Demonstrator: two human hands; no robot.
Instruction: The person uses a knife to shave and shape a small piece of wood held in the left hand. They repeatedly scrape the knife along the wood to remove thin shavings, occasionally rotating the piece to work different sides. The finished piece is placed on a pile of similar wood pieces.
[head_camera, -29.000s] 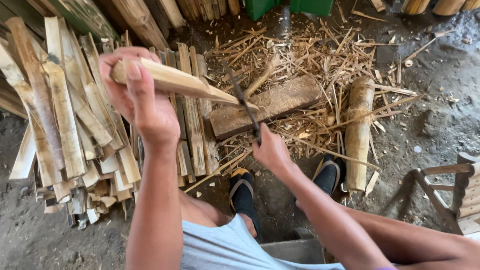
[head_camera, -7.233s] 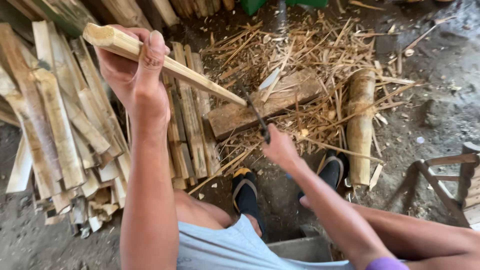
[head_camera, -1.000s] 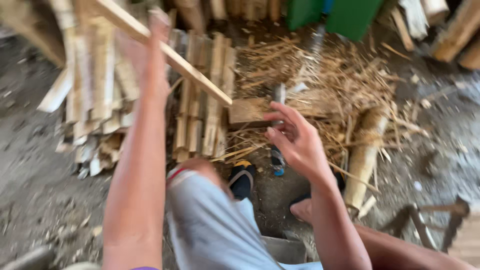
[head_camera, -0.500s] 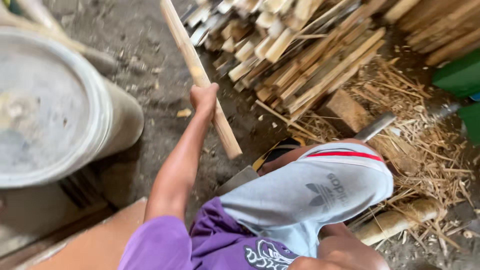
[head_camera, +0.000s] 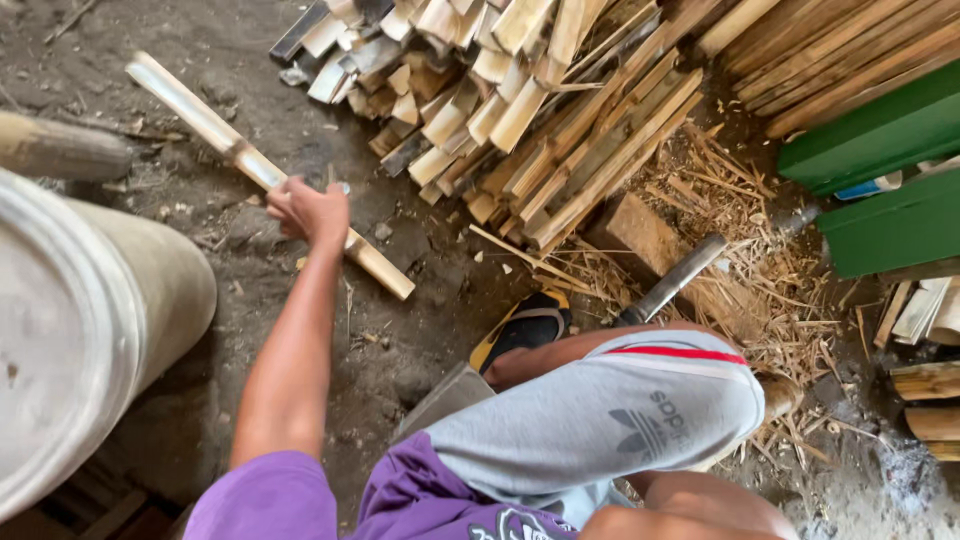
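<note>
Head view: my left hand (head_camera: 308, 210) grips a split bamboo piece (head_camera: 262, 168) over the dirt floor (head_camera: 400, 330), left of the stacked slats (head_camera: 540, 110); my right hand's state I cannot tell.

Pale smooth bamboo strip (head_camera: 262, 170); dull metal blade (head_camera: 678, 278); rough dirt floor (head_camera: 300, 90)

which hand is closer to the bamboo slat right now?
Left. The left hand is wrapped around the bamboo slat near its middle, out over the dirt floor. The right hand is not in view.
</note>
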